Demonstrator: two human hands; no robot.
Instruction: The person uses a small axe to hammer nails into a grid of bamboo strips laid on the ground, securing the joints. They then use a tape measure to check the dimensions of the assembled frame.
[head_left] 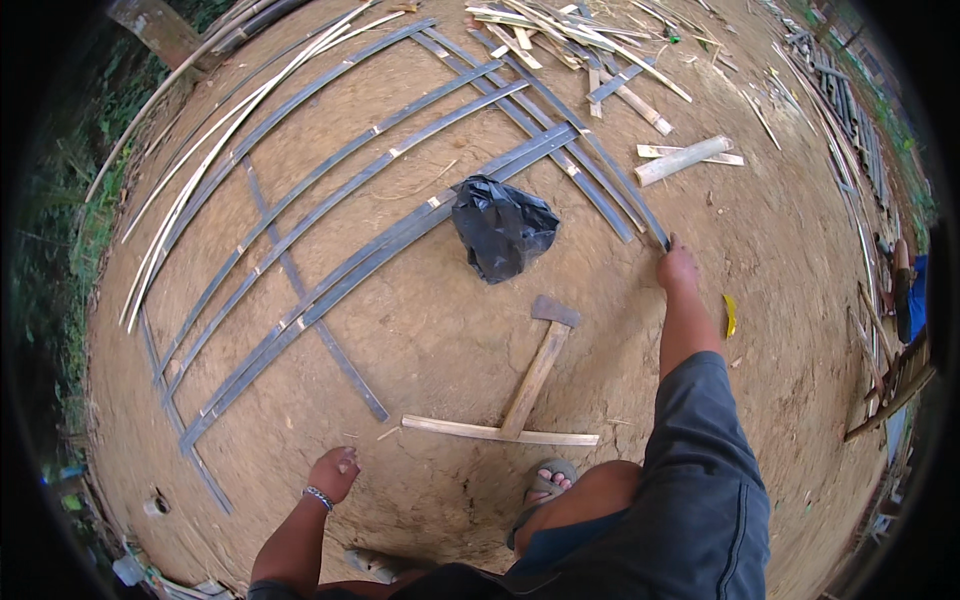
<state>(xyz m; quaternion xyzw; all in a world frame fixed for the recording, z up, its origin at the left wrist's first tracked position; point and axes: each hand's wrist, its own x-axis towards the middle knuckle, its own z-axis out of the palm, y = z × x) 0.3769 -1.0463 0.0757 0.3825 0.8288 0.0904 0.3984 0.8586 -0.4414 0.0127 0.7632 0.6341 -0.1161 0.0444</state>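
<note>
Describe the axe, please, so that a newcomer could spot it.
Start at the lattice of dark strips, then find the black plastic bag beside it. Below that bag in the picture lies the axe; its dark metal head sets it apart from the pale wooden strip at its handle's end.

Upper left: smooth, faintly glossy, bamboo-like strips (365, 258). Centre: crumpled bag (503, 228) of thin, glossy plastic. Below centre: axe head (556, 311) of dull metal, handle (535, 383) of bare wood. Ground (430, 335): matt, rough earth.
</note>
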